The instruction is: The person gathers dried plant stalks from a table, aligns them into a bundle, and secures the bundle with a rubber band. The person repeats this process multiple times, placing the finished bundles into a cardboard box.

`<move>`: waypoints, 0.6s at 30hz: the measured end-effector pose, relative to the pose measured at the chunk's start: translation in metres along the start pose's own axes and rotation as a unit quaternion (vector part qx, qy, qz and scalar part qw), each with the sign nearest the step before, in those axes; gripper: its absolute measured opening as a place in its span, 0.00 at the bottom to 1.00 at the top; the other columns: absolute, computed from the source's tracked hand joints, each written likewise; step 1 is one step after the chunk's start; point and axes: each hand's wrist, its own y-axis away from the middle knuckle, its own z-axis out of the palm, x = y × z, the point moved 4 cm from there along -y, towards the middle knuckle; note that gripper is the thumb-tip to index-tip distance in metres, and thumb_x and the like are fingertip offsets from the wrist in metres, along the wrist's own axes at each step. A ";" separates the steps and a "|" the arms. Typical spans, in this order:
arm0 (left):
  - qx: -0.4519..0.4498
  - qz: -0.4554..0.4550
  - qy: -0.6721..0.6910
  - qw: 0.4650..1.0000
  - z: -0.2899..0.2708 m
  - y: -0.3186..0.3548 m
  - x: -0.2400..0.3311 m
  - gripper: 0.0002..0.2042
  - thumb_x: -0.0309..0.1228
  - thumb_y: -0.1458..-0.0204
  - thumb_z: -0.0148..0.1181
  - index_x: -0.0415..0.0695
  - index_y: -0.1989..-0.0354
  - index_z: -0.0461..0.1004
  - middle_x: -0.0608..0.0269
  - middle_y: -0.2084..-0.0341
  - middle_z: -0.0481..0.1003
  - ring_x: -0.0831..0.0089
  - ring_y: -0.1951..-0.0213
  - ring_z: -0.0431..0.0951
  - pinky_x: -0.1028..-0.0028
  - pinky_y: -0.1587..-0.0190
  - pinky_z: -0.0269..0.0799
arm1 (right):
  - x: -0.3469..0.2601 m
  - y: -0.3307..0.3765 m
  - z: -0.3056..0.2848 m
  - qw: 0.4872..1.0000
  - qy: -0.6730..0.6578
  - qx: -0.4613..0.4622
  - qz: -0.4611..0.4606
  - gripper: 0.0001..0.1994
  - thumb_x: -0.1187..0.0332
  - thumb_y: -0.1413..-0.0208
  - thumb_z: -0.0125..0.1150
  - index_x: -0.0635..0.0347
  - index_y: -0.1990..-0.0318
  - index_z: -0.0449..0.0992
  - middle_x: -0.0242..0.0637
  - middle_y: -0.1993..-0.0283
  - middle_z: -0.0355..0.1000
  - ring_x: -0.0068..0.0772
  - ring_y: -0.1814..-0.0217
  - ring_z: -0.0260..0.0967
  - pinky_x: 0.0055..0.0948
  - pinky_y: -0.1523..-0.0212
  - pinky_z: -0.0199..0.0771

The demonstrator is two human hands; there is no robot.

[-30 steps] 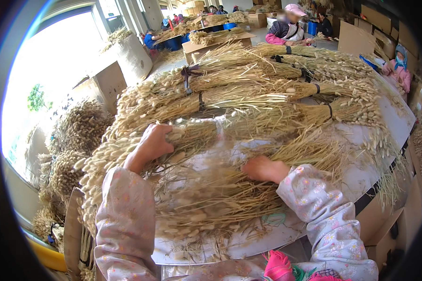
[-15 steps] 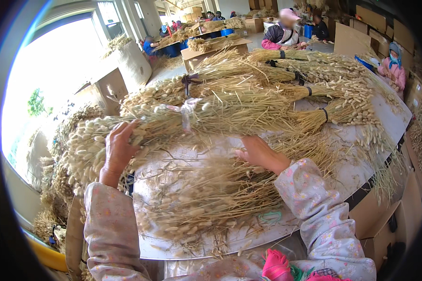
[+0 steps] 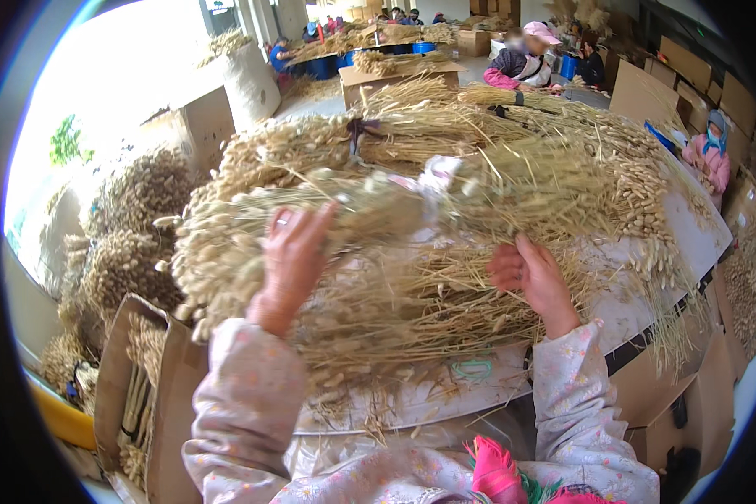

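Observation:
A loose bundle of dried bunny-tail grass (image 3: pixel 370 210), with fluffy cream heads to the left and stems to the right, lies across the table and is partly blurred. My left hand (image 3: pixel 296 260) is closed over its near side, just right of the heads, thumb hidden. A whitish-pink tie (image 3: pixel 437 176) crosses the bundle. My right hand (image 3: pixel 533 273) is by the near edge of the stems, fingers curled in and thumb raised; whether it holds a stem is hidden. Below both hands lies a loose pile of grass (image 3: pixel 412 302).
More tied bundles (image 3: pixel 412 143) lie at the back of the white table (image 3: pixel 479 391). A green loop (image 3: pixel 472 370) sits near its front edge. An open cardboard box (image 3: pixel 181 403) with grass stands at left. People work farther back, one in a pink cap (image 3: pixel 542 34).
My left hand and the bundle with its tie have shifted right. My right hand has moved right, its fingers now curled. More of the cardboard box at left shows.

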 end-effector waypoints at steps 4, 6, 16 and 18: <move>0.026 -0.016 0.046 0.998 0.050 0.047 0.050 0.22 0.24 0.57 0.59 0.46 0.49 0.73 0.66 0.75 0.68 0.69 0.68 0.71 0.62 0.48 0.63 | 0.054 0.015 -0.051 0.947 -0.312 -0.002 0.079 0.20 0.58 0.35 0.47 0.72 0.54 0.71 0.49 0.60 0.77 0.34 0.65 0.78 0.27 0.69 0.83; 0.023 -0.033 0.064 0.997 0.071 0.067 0.070 0.23 0.24 0.58 0.56 0.46 0.49 0.73 0.65 0.77 0.66 0.68 0.69 0.70 0.62 0.48 0.63 | 0.078 0.025 -0.068 0.873 -0.459 0.144 0.084 0.16 0.64 0.37 0.49 0.74 0.56 0.70 0.50 0.59 0.76 0.36 0.64 0.78 0.28 0.67 0.84; -0.106 -0.058 0.044 0.992 0.104 0.123 0.093 0.27 0.24 0.53 0.53 0.47 0.39 0.64 0.63 0.72 0.65 0.65 0.63 0.69 0.54 0.39 0.56 | 0.039 0.060 0.023 0.996 -0.060 -0.060 0.000 0.11 0.72 0.40 0.51 0.67 0.53 0.74 0.38 0.65 0.76 0.20 0.71 0.73 0.19 0.73 0.75; -0.127 -0.071 0.053 0.988 0.101 0.128 0.097 0.28 0.24 0.52 0.52 0.47 0.38 0.62 0.62 0.70 0.65 0.64 0.61 0.69 0.52 0.38 0.54 | 0.015 0.034 0.025 0.967 0.184 0.020 -0.176 0.10 0.73 0.41 0.54 0.65 0.55 0.75 0.35 0.67 0.75 0.20 0.71 0.73 0.19 0.73 0.73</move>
